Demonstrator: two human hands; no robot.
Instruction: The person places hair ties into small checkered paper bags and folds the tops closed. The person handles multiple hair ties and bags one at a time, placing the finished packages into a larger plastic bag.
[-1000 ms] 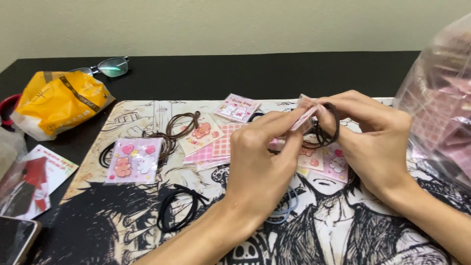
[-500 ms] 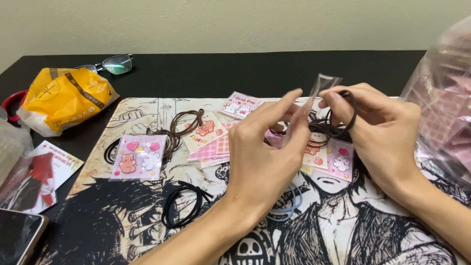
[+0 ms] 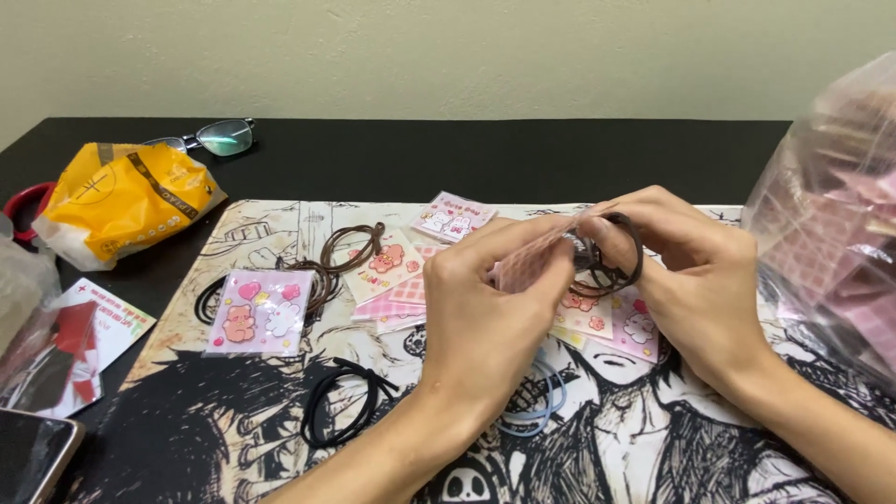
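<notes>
Holding a small pink checked packet (image 3: 532, 261) pinched in the left hand (image 3: 485, 299), fingers closed on it, raised above the desk (image 3: 485, 159) near chest height, likely so its mouth faces the other hand. Right hand (image 3: 695, 280) closed around a bundle of dark brown hair ties (image 3: 611, 257), loops hooked over the fingers, which keeps them bunched. Ties sit right between both hands, touching the packet's edge; cannot tell if any part is already inside. Both hands meet mid-air over the printed black-and-white comic mat (image 3: 233, 439).

On the mat below: several pink sticker-style packets (image 3: 597, 313) just under the hands, one packet with bear and hearts (image 3: 254, 311) off to the left, another small one (image 3: 455, 217) further back. Loose brown hair ties (image 3: 345, 252) near the mat's upper left, a black hair tie (image 3: 341, 406) in front of the left forearm, a pale blue tie (image 3: 546, 411) partly hidden by the left wrist. Spares look laid out within easy reach.

Off the mat: yellow bag (image 3: 121, 201) at far left, glasses (image 3: 210, 138) behind it, a red and white card (image 3: 79, 341), phone corner (image 3: 33, 457) bottom left. Clear plastic bag of pink packets (image 3: 831, 215) at right, just beside the right hand.
</notes>
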